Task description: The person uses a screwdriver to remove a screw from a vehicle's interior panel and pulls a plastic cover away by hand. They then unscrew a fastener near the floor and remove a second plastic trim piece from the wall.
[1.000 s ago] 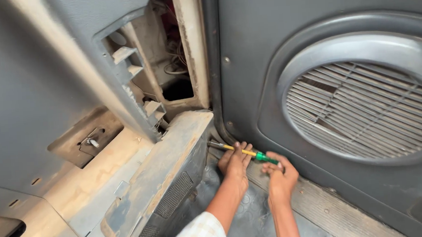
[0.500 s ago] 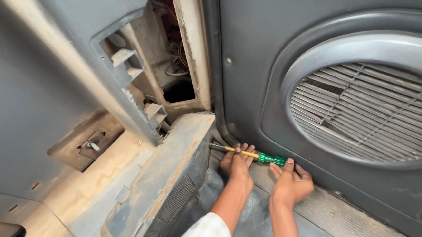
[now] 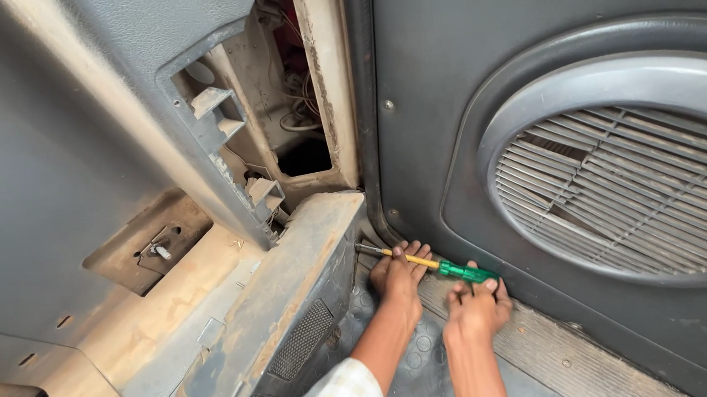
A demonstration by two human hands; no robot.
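Both hands low at the foot of the door panel (image 3: 439, 128), on one screwdriver (image 3: 435, 265). Left hand (image 3: 399, 273) lies over the yellow shaft, fingers draped across it and pressing it down; grip looks loose-closed, can't tell whether the thumb wraps under. Right hand (image 3: 476, 305) is clamped on the green handle, fingertips curled over the top of it. Screwdriver lies nearly flat, tilted slightly, metal tip pointing left into the corner where the panel's lower edge meets the dusty console (image 3: 293, 276). Tip sits at the seam just below a small screw (image 3: 393, 213) in the panel edge; can't tell if it is seated in anything. Hands are just beside each other, not touching. Under them, a dark rubber mat (image 3: 416, 358) with round studs and a worn sill strip (image 3: 559, 357) along the panel's base. Round speaker grille (image 3: 623, 190) takes up the right of the panel, well apart from the tool. Above the console, an open cavity (image 3: 301, 144) with loose wires showing. Checked sleeve cuff (image 3: 341, 395) at bottom edge.
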